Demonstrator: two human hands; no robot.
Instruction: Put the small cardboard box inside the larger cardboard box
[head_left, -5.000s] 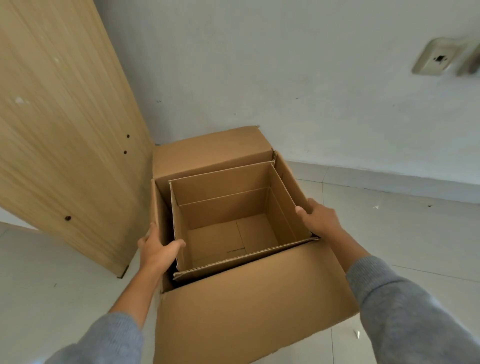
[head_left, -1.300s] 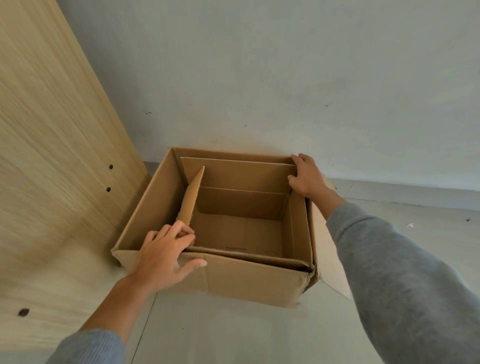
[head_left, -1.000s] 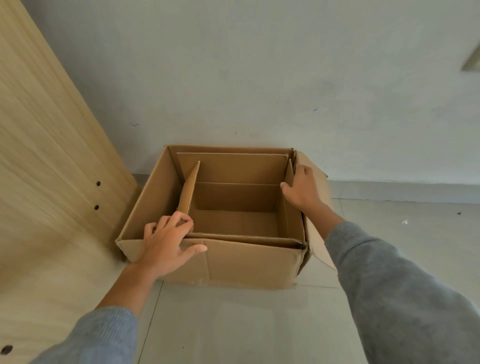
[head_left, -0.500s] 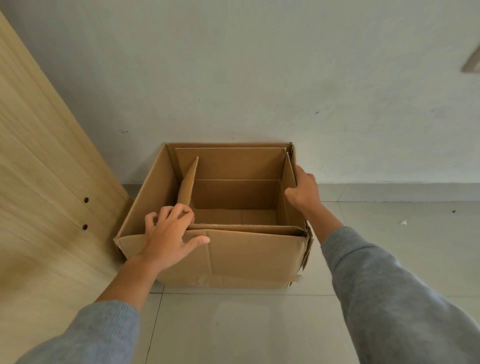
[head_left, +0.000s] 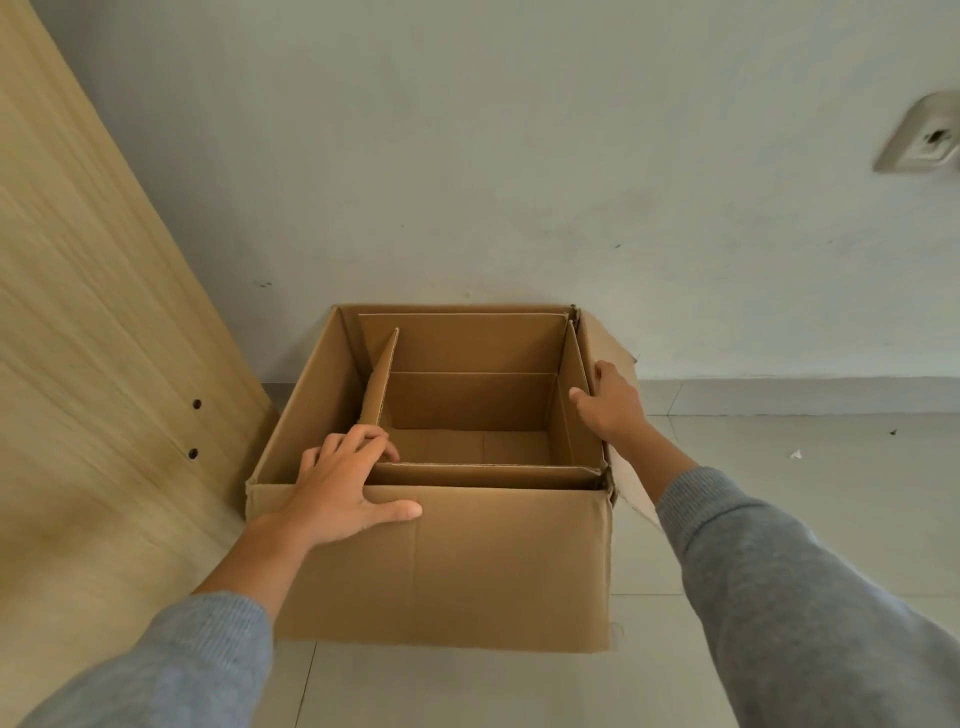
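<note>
The large cardboard box stands open on the tiled floor against the wall. The small cardboard box sits inside it, open-topped, pushed toward the right side, its left flap standing upright. My left hand rests on the large box's front rim, fingers curled over onto the small box's near left corner, thumb on the outer front wall. My right hand grips the right rim, thumb inside against the small box's right flap, fingers outside. A right outer flap of the large box hangs behind that hand.
A tall wooden panel with drill holes leans close on the left, touching the box's left side. White wall is directly behind the box. A wall socket sits at the upper right. Tiled floor extends to the right.
Five seconds ago both hands were lowering the small box into the large one. In the last second my right hand slid along the right rim and the box sits squarer to me.
</note>
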